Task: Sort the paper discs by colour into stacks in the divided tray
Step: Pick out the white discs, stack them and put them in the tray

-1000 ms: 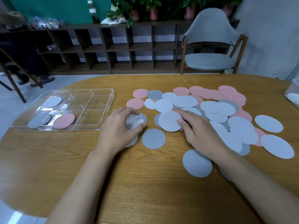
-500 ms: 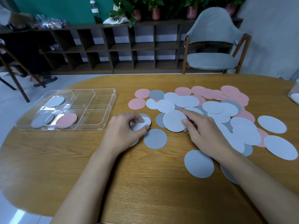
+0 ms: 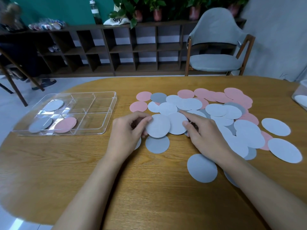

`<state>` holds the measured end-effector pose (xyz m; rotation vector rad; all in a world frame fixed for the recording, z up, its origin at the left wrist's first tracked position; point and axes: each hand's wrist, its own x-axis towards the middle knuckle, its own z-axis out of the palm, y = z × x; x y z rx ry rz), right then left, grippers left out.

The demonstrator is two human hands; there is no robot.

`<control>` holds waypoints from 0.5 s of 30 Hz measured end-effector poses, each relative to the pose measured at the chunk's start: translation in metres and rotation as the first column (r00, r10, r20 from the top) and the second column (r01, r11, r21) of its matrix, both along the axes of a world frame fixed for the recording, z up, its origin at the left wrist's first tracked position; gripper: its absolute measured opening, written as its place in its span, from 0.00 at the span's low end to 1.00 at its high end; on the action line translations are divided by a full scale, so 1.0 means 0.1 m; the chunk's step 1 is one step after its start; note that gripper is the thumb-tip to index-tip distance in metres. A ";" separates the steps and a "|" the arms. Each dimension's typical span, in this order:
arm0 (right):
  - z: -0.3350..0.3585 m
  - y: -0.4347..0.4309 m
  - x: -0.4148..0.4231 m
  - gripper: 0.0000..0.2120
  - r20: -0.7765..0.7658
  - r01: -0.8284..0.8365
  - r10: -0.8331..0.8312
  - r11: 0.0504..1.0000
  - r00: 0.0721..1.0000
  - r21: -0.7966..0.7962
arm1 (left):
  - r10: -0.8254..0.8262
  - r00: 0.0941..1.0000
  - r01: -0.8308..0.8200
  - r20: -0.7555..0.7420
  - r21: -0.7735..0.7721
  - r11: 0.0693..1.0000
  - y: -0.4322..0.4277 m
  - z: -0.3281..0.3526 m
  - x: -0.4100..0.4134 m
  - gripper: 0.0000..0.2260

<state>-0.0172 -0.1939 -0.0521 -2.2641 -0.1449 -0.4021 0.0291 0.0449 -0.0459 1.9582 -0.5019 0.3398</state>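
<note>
My left hand (image 3: 127, 130) pinches a white paper disc (image 3: 157, 126) at its left edge, lifted slightly above a grey disc (image 3: 157, 145) on the table. My right hand (image 3: 206, 135) pinches a second white disc (image 3: 177, 123) between forefinger and thumb; it overlaps the first. A spread of pink, white and grey discs (image 3: 232, 113) covers the table to the right. The clear divided tray (image 3: 103, 120) sits at the left and holds a white disc (image 3: 54, 105), a grey disc (image 3: 40, 125) and a pink disc (image 3: 65, 125), each in its own compartment.
A larger grey disc (image 3: 201, 168) lies near my right forearm. A clear container (image 3: 300, 98) stands at the table's right edge. Beyond the table are a grey chair (image 3: 216, 47) and a dark shelf unit (image 3: 116, 50). Someone's legs show at the far left.
My left hand has lifted its white disc off the table and turned it toward me. My right hand has drawn the other white disc leftward until it overlaps the first.
</note>
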 end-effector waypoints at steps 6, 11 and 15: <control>-0.02 0.05 0.01 0.20 -0.042 -0.060 0.060 0.998 0.997 0.014 | -0.029 0.995 0.027 -0.099 -0.029 0.999 -0.15 -0.04 -0.04 0.04; 0.02 0.11 0.00 0.20 -0.090 -0.111 0.119 0.990 0.989 0.089 | 0.019 0.993 -0.023 -0.119 -0.039 0.999 -0.19 -0.05 -0.02 0.07; 0.02 0.14 -0.01 0.21 -0.030 -0.110 0.109 0.993 0.994 -0.048 | 0.065 0.996 -0.064 -0.054 0.010 0.998 -0.20 -0.05 -0.03 0.07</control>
